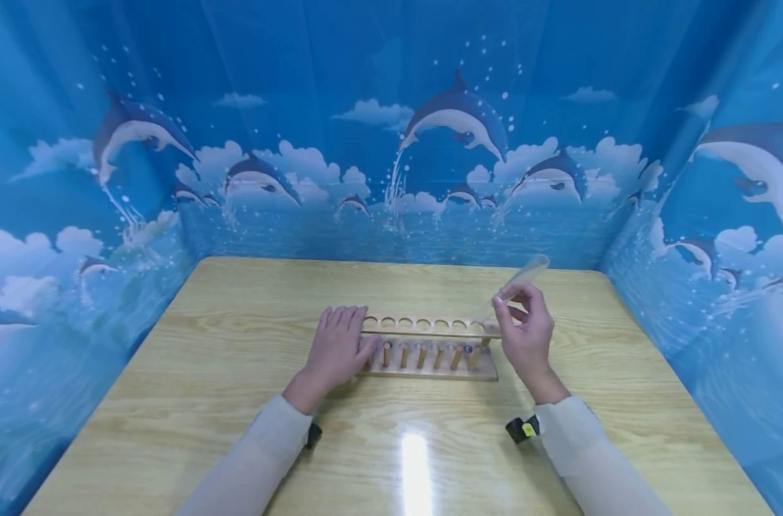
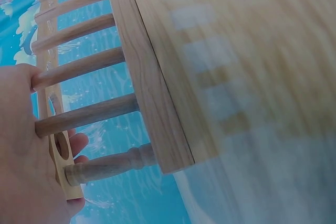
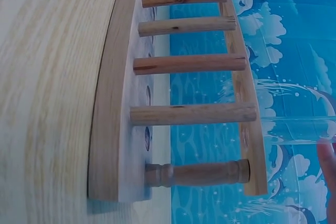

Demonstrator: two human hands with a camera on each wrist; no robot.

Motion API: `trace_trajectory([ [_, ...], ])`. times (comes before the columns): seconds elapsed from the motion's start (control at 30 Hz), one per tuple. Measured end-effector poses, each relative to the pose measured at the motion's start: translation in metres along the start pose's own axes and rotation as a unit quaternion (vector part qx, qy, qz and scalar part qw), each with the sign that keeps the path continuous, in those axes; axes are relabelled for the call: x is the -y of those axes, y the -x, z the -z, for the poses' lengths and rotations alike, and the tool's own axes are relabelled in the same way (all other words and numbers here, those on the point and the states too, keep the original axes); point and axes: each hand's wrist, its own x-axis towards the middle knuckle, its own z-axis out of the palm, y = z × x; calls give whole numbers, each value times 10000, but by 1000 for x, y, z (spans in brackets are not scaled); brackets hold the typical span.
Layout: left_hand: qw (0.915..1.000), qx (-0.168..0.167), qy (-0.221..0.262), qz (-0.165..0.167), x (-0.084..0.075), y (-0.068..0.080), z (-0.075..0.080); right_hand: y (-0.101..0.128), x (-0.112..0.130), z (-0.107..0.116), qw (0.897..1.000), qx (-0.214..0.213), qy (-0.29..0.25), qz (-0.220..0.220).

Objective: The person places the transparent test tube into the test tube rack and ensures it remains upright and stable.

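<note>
A wooden test tube rack (image 1: 430, 344) with a row of holes and pegs stands mid-table. My left hand (image 1: 339, 344) lies on its left end, fingers straight over the top rail and thumb at the front by the pegs. In the left wrist view the palm of that left hand (image 2: 26, 156) covers the peg ends of the rack (image 2: 152, 77). My right hand (image 1: 523, 322) pinches a clear empty test tube (image 1: 523, 276), tilted up to the right, just above the rack's right end. In the right wrist view the test tube (image 3: 299, 129) crosses beside the top rail of the rack (image 3: 115, 103).
The rack sits on a light wooden table (image 1: 236, 416) closed in on three sides by blue dolphin-print curtains (image 1: 391, 143). All the rack's holes that show are empty. A glare spot lies on the table near the front edge.
</note>
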Motion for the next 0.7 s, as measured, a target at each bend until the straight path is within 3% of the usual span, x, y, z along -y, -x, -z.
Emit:
trace_trajectory([
  [0.7, 10000, 30, -30, 59, 0, 0, -2, 7, -1, -5, 9982, 197, 549, -109],
])
